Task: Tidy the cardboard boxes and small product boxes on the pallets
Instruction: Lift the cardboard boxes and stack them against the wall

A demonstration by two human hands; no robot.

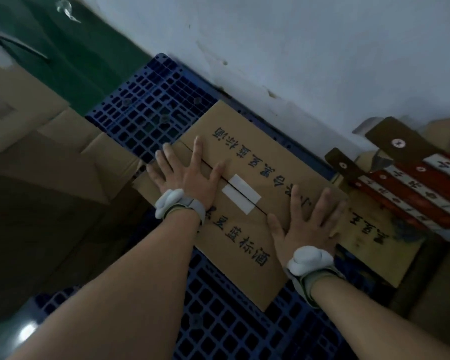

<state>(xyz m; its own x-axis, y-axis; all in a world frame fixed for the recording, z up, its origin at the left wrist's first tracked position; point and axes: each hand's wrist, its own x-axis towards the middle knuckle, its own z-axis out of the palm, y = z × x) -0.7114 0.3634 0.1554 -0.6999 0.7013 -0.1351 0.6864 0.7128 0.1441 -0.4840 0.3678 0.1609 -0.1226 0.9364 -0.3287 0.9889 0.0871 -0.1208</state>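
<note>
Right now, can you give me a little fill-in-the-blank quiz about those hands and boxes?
1. The left hand and right hand press flat on a cardboard box that sits on a ____ pallet.
2. A strip of ____ tape crosses the box's centre seam.
3. The red-and-white product boxes lie on the person's ____ side.
Missing words: blue; white; right.

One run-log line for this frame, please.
left hand: flat on cardboard box | right hand: flat on same box | box: closed, on blue pallet | red product boxes: nearby, untouched
</note>
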